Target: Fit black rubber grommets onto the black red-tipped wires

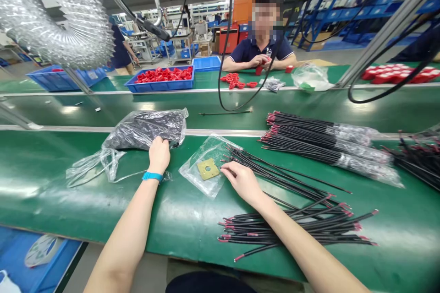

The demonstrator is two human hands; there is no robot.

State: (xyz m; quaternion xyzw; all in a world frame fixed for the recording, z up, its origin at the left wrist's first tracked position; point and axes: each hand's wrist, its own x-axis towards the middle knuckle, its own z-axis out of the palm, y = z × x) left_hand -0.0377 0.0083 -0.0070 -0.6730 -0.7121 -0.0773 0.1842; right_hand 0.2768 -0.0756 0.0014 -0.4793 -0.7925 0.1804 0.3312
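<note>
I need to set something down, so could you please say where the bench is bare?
The bench is bare left of the left forearm, nearer than the plastic strips, and between that forearm and the near cable pile. The right side is crowded with loose cables and wrapped bundles.

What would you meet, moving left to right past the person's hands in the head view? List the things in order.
Plastic bag with dark contents → yellowish square plate → right hand → black cable bundles with plastic-wrapped ends → dark cables at the right edge.
</note>
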